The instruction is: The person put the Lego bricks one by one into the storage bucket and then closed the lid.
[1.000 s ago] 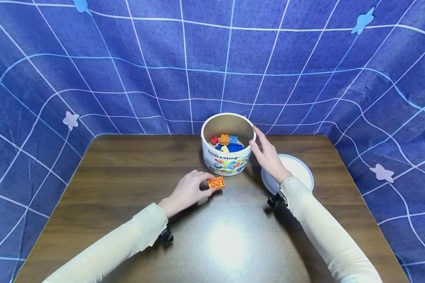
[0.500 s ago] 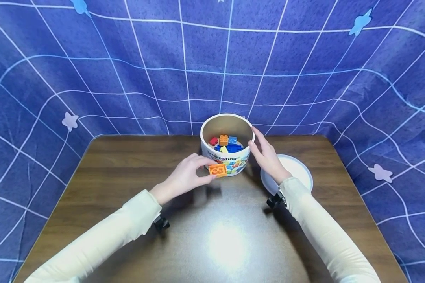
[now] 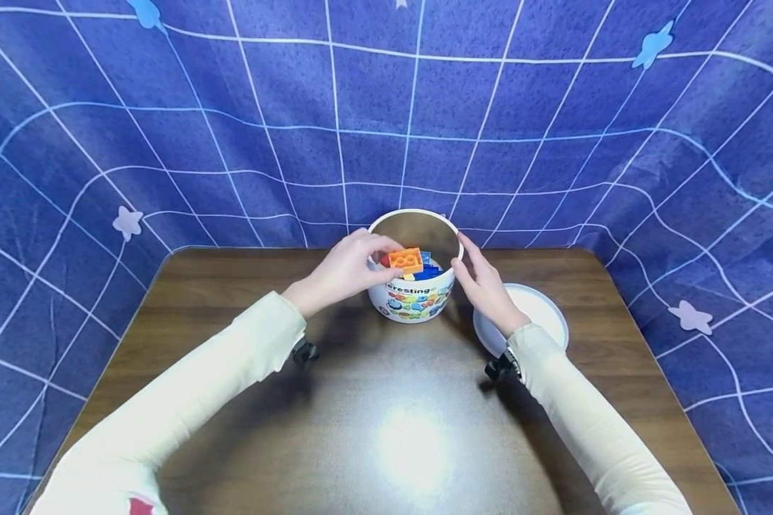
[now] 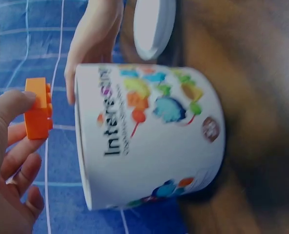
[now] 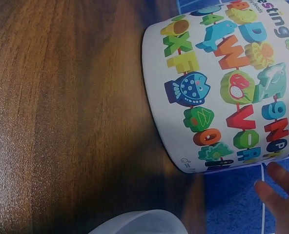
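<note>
My left hand pinches an orange toy building brick between thumb and fingers. In the head view the brick overlaps the opening of a round white bucket; in the left wrist view it is just beyond the bucket's rim, studs facing the bucket. Inside the bucket lie blue bricks, partly hidden by the held brick, with a bit of red and yellow. My right hand rests against the right side of the bucket at the rim, thumb and fingers spread along it and fairly straight.
A round white lid lies on the wooden table, partly under my right forearm. Behind the bucket and along both sides hangs a blue curtain with white grid lines and stars.
My left hand has lifted the orange brick off the table in front of the bucket and carried it up and away from me to the opening. My right hand stays at the rim.
</note>
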The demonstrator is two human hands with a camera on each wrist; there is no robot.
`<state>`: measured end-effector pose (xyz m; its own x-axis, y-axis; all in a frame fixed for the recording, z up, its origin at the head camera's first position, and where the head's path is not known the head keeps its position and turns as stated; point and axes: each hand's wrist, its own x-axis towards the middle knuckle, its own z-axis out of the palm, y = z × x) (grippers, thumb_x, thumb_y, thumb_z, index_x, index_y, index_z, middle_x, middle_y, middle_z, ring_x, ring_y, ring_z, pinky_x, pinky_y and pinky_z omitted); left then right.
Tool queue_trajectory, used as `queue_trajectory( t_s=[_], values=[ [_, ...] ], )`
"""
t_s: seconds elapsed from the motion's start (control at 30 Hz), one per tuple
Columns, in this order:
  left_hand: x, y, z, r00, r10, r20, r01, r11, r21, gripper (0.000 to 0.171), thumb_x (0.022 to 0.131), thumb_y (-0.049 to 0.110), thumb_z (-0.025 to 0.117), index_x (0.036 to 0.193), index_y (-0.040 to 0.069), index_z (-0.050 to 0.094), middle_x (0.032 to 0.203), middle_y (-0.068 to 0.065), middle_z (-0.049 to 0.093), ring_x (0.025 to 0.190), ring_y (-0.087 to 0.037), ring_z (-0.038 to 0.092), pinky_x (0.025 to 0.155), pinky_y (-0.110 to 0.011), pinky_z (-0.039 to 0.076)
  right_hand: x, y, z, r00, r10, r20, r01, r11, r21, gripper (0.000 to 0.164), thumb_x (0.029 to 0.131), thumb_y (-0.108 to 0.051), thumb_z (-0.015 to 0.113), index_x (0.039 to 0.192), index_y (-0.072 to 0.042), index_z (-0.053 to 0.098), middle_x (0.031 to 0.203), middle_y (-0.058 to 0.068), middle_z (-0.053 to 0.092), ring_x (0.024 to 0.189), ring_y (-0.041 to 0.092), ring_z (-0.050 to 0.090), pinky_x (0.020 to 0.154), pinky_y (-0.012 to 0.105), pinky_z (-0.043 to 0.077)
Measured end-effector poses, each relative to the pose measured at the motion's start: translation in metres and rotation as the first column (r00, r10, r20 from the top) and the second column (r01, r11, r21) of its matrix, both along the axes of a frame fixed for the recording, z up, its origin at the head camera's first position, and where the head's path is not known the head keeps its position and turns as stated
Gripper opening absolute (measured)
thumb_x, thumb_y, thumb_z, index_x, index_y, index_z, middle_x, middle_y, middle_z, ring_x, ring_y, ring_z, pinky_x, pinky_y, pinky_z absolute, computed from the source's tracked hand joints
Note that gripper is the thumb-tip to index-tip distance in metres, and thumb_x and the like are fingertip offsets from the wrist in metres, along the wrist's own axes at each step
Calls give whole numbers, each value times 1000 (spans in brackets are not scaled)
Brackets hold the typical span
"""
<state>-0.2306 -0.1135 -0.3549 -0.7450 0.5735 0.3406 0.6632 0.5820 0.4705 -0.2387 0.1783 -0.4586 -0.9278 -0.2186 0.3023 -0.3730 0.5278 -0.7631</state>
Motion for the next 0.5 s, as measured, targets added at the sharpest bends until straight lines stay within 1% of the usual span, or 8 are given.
queue_trajectory(
  t_s=[0.13,0.23,0.37,0.5],
  values=[
    [-20,4,8,997,35,72,-35,999,1,37,91,27,82,123,9,76,114,-6,75,96,-28,59,81,-41,47,0,0,-1,1000,-6,4,6,1000,8,62,111,-41,47,167,-25,26,168,10,34,138,36,54,115,52,44],
    [-35,7,11,992,63,109,-64,998,3,39,92,29,80,125,10,75,118,-7,75,101,-30,58,85,-41,47,0,0,-1,1000,-7,0,7,1000,8,61,111,-41,47,167,-25,26,168,10,34,137,35,55,115,50,44],
    [-51,9,12,988,88,130,-89,996,-4,39,93,30,79,126,9,74,119,-9,74,102,-30,57,88,-42,47,-1,0,-1,1000,-6,-10,6,1000,8,61,111,-40,47,166,-24,27,168,10,35,136,35,56,114,50,45],
    [-63,12,11,982,111,155,-110,994,-15,38,94,30,78,126,10,74,121,-8,73,104,-30,56,89,-41,47,-2,0,-2,1000,-6,-12,6,1000,11,61,111,-40,47,166,-23,27,167,11,35,137,35,55,114,51,46]
  ],
)
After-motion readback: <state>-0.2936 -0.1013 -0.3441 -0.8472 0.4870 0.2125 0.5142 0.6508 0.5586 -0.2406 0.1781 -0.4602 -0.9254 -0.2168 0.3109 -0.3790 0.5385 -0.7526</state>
